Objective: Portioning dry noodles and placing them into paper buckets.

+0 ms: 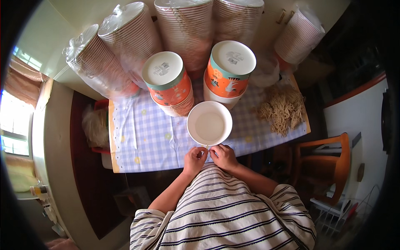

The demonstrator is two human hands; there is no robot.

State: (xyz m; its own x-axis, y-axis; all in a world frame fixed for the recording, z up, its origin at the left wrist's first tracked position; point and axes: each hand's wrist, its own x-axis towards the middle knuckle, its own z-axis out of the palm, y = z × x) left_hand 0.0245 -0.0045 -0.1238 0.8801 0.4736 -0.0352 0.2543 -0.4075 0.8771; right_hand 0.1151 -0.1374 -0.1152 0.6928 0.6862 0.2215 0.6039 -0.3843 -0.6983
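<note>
A white paper bucket (pixel 228 125) stands mouth up at the table's near edge, its inside bare white. At its near rim my left hand (pixel 195 161) and my right hand (pixel 224 157) are close together, fingertips pinched. Between them shows a short bit of thin tan cord (pixel 207 147); the rest of it is hidden by my fingers. Just beyond the bucket stand two upside-down stacks of paper buckets, a left stack (pixel 171 89) and a right stack (pixel 227 79), their top buckets printed orange and green.
Tall plastic-wrapped stacks of buckets (pixel 183 33) line the back of the table, with another wrapped stack (pixel 299 37) at the far right. A heap of tan cords (pixel 283 109) lies on the checked tablecloth (pixel 143 141). A wooden chair (pixel 343 166) stands at the right.
</note>
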